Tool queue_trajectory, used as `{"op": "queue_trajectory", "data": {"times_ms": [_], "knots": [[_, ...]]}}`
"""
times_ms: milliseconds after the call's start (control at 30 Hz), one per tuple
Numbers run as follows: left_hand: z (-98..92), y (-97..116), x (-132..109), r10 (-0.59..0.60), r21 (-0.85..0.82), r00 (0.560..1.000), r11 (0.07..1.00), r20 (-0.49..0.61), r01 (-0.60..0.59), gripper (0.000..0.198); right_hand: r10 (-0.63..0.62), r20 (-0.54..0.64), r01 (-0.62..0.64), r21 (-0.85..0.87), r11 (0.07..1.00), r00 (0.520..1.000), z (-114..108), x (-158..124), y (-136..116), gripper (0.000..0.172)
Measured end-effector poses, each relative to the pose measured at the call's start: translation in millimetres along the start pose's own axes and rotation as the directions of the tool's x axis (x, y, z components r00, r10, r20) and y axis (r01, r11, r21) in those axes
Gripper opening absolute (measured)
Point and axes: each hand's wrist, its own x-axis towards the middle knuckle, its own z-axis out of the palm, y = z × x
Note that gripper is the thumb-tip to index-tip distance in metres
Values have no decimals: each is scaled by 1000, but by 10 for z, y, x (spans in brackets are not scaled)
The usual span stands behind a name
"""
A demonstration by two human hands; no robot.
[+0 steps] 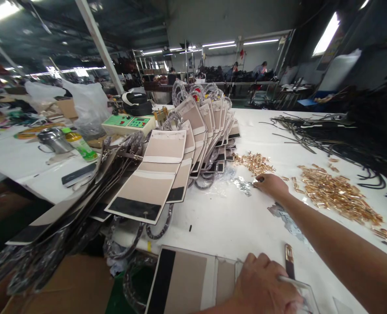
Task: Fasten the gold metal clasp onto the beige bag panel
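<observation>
My left hand [261, 283] lies over the right end of a flat beige bag panel [193, 277] with a black strip, at the table's front edge. Its fingers are bent around that end, beside some clear plastic [303, 290]. Farther out, my right hand [272, 185] has thumb and fingers pinched together at a scatter of small silver metal plates [243, 185]. Whatever is between those fingertips is too small to make out. A dark strap end with a gold metal fitting [289, 257] rests to the right of my left hand.
Two heaps of gold metal fittings, a small heap [254, 162] and a larger heap [337, 194], lie on the white table [213, 222]. Fanned beige panels [154, 174] with wrapped handles fill the left. Black straps [350, 144], a green-topped machine [129, 123] and a bottle [80, 146] stand farther off.
</observation>
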Motion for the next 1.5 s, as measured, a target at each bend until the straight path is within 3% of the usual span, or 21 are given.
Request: {"op": "queue_trajectory", "data": {"times_ms": [233, 433, 533, 633, 767, 867, 967, 1067, 1233, 1500], "knots": [[-84, 76, -34, -66, -32, 998, 997, 22, 66, 12, -4, -86, 9, 62, 998, 996, -225, -265, -70, 21], [-339, 222, 26, -136, -71, 985, 987, 106, 144, 11, -104, -27, 107, 201, 974, 994, -725, -691, -27, 21], [-412, 261, 86, -136, -52, 980, 988, 147, 145, 17, -195, 27, 182, 244, 952, 980, -1024, -1156, 161, 20], [-406, 267, 124, -140, -56, 980, 987, 143, 149, 18, -340, 106, 299, 285, 911, 935, -1182, -1881, 397, 26], [-376, 277, 134, -138, -59, 984, 988, 115, 145, 16, -316, 432, 99, 453, 886, 845, -983, -2931, 684, 44], [-360, 275, 141, -136, -63, 985, 988, 105, 143, 12, -296, 439, 49, 491, 870, 848, -685, -3339, 824, 40], [-349, 268, 147, -138, -64, 985, 987, 106, 146, 12, -271, 404, 41, 493, 869, 874, -496, -3384, 887, 36], [-343, 263, 143, -142, -60, 984, 987, 111, 149, 12, -284, 409, 72, 460, 885, 867, -420, -3299, 910, 30], [-328, 260, 126, -128, -69, 986, 988, 105, 136, 14, -324, 408, 158, 389, 907, 854, -359, -3261, 914, 24], [-343, 272, 126, -134, -64, 984, 988, 118, 143, 14, -260, 399, 123, 337, 933, 880, -360, -3366, 889, 26]]}}
